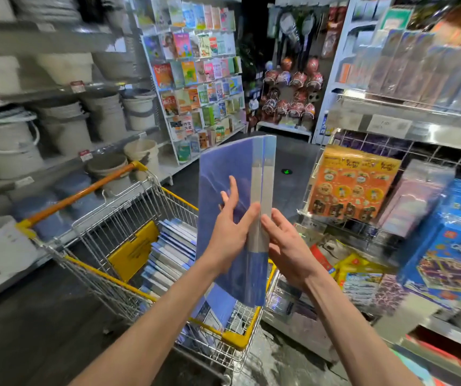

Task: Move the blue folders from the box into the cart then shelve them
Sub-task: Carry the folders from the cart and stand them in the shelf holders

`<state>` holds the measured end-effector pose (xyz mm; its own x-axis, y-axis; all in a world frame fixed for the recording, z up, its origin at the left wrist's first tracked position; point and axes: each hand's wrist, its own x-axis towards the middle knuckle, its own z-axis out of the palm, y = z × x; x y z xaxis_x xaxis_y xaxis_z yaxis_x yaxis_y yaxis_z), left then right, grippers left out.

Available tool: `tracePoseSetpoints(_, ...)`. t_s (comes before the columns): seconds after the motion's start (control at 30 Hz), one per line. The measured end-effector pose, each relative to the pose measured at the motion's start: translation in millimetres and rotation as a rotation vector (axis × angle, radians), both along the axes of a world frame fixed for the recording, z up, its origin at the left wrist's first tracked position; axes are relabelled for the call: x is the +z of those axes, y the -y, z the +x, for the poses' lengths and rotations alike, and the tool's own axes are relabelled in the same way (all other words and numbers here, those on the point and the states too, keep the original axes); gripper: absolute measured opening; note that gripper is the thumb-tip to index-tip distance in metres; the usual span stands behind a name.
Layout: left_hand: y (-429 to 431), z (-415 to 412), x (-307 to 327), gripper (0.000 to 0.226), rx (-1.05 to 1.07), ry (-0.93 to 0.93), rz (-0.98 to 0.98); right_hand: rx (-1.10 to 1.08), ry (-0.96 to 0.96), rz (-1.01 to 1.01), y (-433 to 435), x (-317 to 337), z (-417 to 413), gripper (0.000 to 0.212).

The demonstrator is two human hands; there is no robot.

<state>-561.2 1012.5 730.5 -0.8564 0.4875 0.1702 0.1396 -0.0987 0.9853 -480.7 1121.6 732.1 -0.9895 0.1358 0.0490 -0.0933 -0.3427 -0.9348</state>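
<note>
In the cart (100,273), at about 8 o'clock from the hands, more blue folders (169,253) lie stacked. The left hand (228,232) rises from 7 o'clock, fingers spread flat on the cover of the held blue folders (229,168), thumb against the spine. These stand upright above the cart between both hands, and the right hand (288,246), reaching from 5 o'clock, rests loose, straight fingers on the spine's far side.

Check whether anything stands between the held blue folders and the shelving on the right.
Nothing visible does. The blue folders are pressed upright between the left hand and right hand above the cart, with open air toward the right shelving. Its front holds orange sticker packs.
</note>
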Motion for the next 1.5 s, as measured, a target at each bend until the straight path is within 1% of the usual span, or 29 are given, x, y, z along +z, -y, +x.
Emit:
tracePoseSetpoints(0.07,0,-3,-1,0.096,0.004,0.009,0.047,-0.009,-0.003,-0.021,-1,2,3,0.027)
tracePoseSetpoints(0.17,2,-4,2,0.099,-0.011,0.005,0.094,-0.012,-0.019,-0.035,-3,2,4,0.033)
tracePoseSetpoints(0.3,5,-3,13,0.101,-0.044,0.051,0.121,-0.025,-0.045,-0.035,-3,2,5,0.057)
tracePoseSetpoints(0.47,3,-5,16,0.100,-0.075,0.030,0.114,-0.125,-0.060,0.011,7,8,4,0.062)
tracePoseSetpoints(0.53,1,-9,13,0.098,-0.083,0.026,0.113,-0.203,-0.063,0.074,12,7,1,0.059)
tracePoseSetpoints(0.6,-2,-14,10,0.095,-0.121,0.030,0.095,-0.300,-0.072,0.163,17,7,-2,0.049)
tracePoseSetpoints(0.63,-3,-18,8,0.092,-0.134,0.016,0.048,-0.341,-0.074,0.197,17,7,-3,0.043)
tracePoseSetpoints(0.73,-8,-38,18,0.070,-0.112,-0.134,-0.170,-0.487,-0.054,0.279,5,17,2,0.035)
tracePoseSetpoints(0.8,-9,-58,34,0.062,-0.091,-0.221,-0.202,-0.563,-0.039,0.321,-11,32,10,0.033)
tracePoseSetpoints(0.83,-9,-68,41,0.063,-0.086,-0.247,-0.224,-0.582,-0.040,0.337,-19,41,16,0.036)
tracePoseSetpoints(0.9,-15,-88,51,0.077,-0.046,-0.254,-0.292,-0.617,-0.055,0.324,-34,60,29,0.043)
tracePoseSetpoints(1.0,-41,-103,62,0.106,-0.036,-0.148,-0.353,-0.688,-0.115,0.252,-54,100,55,0.049)
tracePoseSetpoints(1.03,-48,-106,66,0.108,-0.043,-0.093,-0.333,-0.693,-0.145,0.252,-57,112,61,0.048)
tracePoseSetpoints(1.07,-64,-104,73,0.100,-0.071,-0.055,-0.266,-0.717,-0.170,0.268,-63,126,74,0.048)
tracePoseSetpoints(1.13,-87,-92,96,0.060,-0.160,0.026,-0.120,-0.774,-0.190,0.281,-73,149,95,0.046)
tracePoseSetpoints(1.17,-101,-79,112,0.049,-0.225,0.044,-0.060,-0.806,-0.200,0.288,-79,162,110,0.045)
tracePoseSetpoints(1.23,-122,-55,137,0.042,-0.295,0.045,0.014,-0.842,-0.210,0.325,-88,182,132,0.043)
tracePoseSetpoints(1.33,-151,-15,168,0.020,-0.336,-0.021,0.109,-0.896,-0.207,0.410,-105,204,168,0.040)
tracePoseSetpoints(1.37,-161,-1,178,0.021,-0.360,-0.030,0.136,-0.922,-0.195,0.445,-110,210,181,0.040)
tracePoseSetpoints(1.4,-172,10,184,0.030,-0.383,-0.034,0.162,-0.947,-0.171,0.480,-113,215,192,0.040)
tracePoseSetpoints(1.47,-196,38,198,0.056,-0.432,-0.056,0.181,-1.008,-0.157,0.518,-123,225,220,0.034)
tracePoseSetpoints(1.5,-210,52,203,0.062,-0.451,-0.063,0.193,-1.040,-0.165,0.518,-129,230,235,0.032)
